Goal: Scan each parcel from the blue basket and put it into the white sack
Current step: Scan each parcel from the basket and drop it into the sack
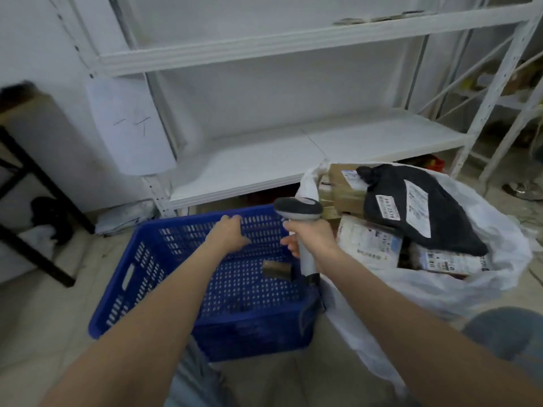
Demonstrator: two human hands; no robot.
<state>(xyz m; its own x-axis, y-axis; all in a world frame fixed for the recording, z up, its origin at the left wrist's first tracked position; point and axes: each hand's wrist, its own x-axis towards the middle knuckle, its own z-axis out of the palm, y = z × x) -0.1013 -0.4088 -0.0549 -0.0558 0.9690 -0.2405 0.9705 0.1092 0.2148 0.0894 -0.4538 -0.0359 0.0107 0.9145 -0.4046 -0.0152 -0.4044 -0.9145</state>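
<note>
The left forearm [152, 312] and the right forearm [396, 312] are bare along all their visible length. The left hand [227, 235] and the right hand [311, 239] are bare too. The legs wear faded blue-grey denim. The rounded right knee [508, 336] shows at the lower right, and a paler, blurred stretch of trouser leg [191, 377] shows at the bottom centre between the arms.

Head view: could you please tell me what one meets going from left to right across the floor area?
A black table frame → left wall of the blue basket → left hand → right hand gripping the scanner → black parcel → right edge of the white sack.
</note>
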